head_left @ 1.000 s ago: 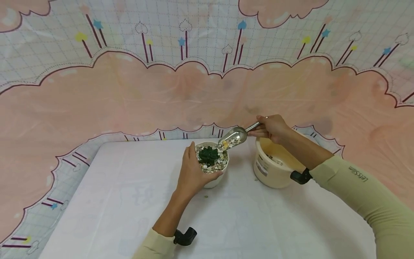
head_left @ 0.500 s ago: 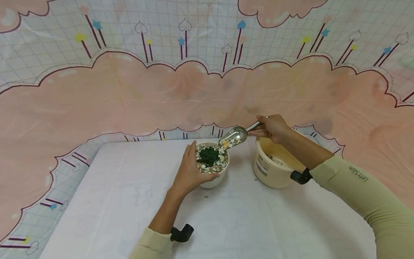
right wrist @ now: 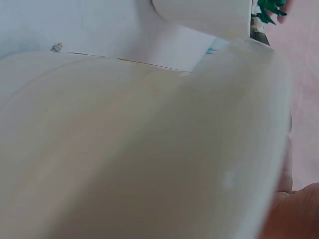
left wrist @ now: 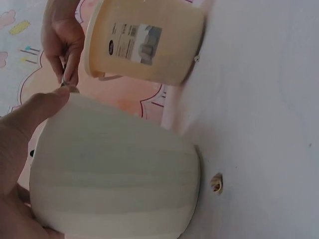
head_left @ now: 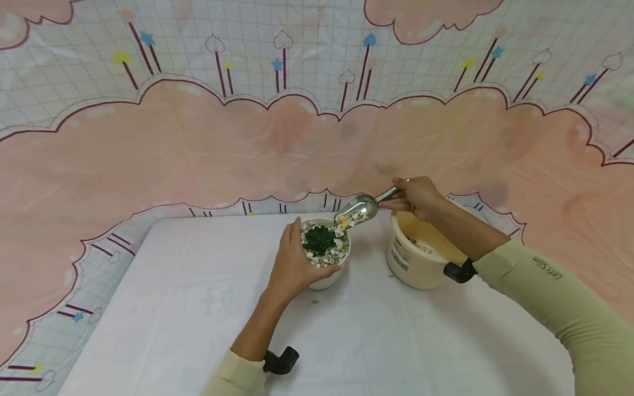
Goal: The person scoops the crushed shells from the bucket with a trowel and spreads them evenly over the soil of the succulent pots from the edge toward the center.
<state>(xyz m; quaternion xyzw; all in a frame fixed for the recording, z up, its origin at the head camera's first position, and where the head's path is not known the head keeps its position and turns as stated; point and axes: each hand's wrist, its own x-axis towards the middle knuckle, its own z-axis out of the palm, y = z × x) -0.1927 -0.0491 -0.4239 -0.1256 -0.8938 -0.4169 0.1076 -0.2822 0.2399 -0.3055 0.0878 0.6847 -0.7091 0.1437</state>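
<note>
A white plant pot (head_left: 324, 284) with a dark green succulent (head_left: 319, 240) stands on the table, its top layered with small pebbles and shell bits (head_left: 331, 255). My left hand (head_left: 292, 269) grips the pot's near left side, thumb along the front rim. In the left wrist view the pale pot wall (left wrist: 119, 164) fills the middle. My right hand (head_left: 418, 195) holds a metal scoop (head_left: 365, 205) by its handle. Pebbles and shell bits lie in the scoop, whose mouth tilts down at the pot's back right rim. The right wrist view hides the scoop behind a pale blurred wall.
A cream bucket (head_left: 411, 272) stands right of the pot, under my right forearm, with some pebbles inside. One small shell (left wrist: 217, 183) lies on the white table (head_left: 198, 308) near the pot. A patterned cloth (head_left: 247, 148) hangs behind the table.
My left hand shifts slightly left with the pot, then back right, turning or tilting it a little. The right hand and scoop stay nearly still, pebbles still in the scoop.
</note>
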